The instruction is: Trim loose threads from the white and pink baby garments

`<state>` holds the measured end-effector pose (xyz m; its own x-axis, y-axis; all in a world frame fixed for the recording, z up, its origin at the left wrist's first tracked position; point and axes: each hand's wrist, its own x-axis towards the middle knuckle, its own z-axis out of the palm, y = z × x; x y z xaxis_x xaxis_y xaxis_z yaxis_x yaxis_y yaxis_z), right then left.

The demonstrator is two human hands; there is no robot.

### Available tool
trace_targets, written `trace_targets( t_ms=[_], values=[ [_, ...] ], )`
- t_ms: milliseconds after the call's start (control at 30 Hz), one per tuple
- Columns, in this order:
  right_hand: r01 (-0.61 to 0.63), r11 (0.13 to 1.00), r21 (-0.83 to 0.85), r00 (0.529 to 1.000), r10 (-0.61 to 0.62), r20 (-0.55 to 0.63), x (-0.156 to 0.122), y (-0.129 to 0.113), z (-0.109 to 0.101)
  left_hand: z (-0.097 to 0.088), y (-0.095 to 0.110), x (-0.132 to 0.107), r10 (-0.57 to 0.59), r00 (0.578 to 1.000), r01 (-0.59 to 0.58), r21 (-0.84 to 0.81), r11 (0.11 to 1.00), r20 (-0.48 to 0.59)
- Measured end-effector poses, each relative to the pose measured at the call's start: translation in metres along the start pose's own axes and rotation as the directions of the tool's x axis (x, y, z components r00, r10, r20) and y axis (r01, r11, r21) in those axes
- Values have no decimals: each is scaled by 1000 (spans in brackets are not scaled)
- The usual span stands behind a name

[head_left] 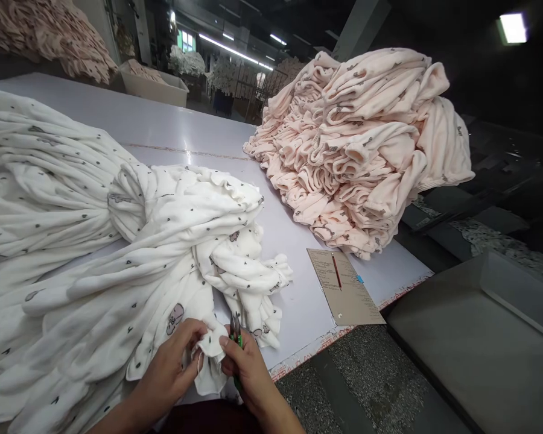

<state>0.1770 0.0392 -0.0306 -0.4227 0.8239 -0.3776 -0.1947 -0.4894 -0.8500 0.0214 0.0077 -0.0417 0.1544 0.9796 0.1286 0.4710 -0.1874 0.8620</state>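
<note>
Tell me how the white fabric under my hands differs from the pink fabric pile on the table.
The white fabric stretches out in long gathered folds, while the pink fabric pile is heaped in looped layers. Your left hand and right hand are on the white fabric; neither touches the pink fabric pile. Both lie on the table and carry scattered dark prints.

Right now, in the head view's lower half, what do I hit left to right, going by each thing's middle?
White printed cloth → left hand → right hand → brown printed card → grey bin.
</note>
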Motion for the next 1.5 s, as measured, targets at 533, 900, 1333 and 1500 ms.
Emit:
trace_targets(
  t_ms=[533,900,1333,1500],
  values=[
    [270,520,-810,961,-193,197,-46,-55,4,-22,25,5,-135,991,129,-418,899,15],
    [247,450,-858,964,-204,171,-40,-47,15,-21,31,5,-193,981,180,-462,868,20],
    [334,682,-650,915,-401,50,-1,-30,-6,-21,26,18,-302,949,304,-530,791,94],
    [283,709,-646,883,-456,-113,4,-25,-7,-27,23,26,-376,897,437,-592,678,232]
  ],
)
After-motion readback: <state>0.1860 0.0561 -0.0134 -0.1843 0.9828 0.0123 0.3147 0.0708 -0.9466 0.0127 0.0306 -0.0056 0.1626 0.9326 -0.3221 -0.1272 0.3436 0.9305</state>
